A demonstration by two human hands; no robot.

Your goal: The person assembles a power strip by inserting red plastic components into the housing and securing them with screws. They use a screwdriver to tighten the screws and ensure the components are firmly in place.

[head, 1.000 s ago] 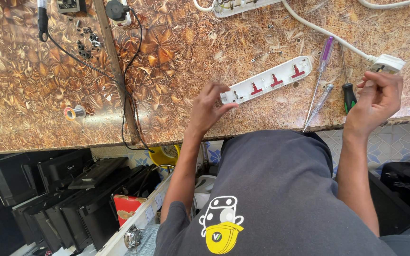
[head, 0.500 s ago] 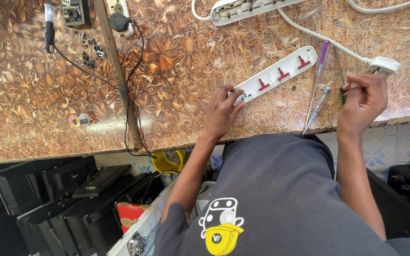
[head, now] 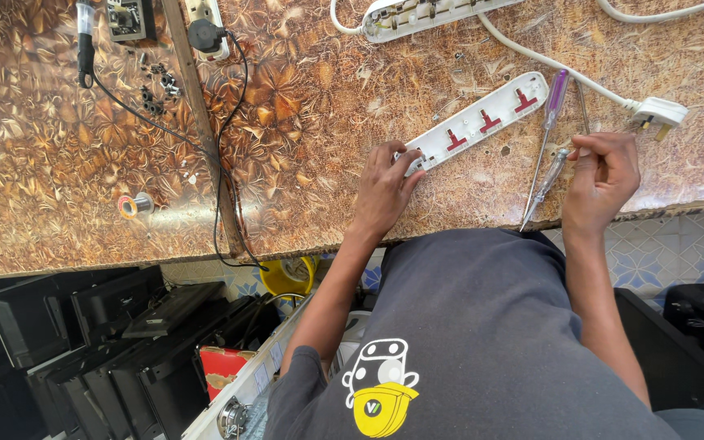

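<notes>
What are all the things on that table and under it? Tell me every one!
power strip cover: 1, white with red slots, table middle, under left fingertips
second power strip: 1, white, top edge
plug: 1, white, on cord, right
screwdrivers: 2, purple and clear handles, beside right hand
wooden stick: 1, brown, across the table
black cable: 1, left of middle
solder roll: 1, silver, left
screws: several, dark, top left
table: 1, brown patterned
black boxes: several, below table
left hand: on cover's end
right hand: pinching something small
</notes>
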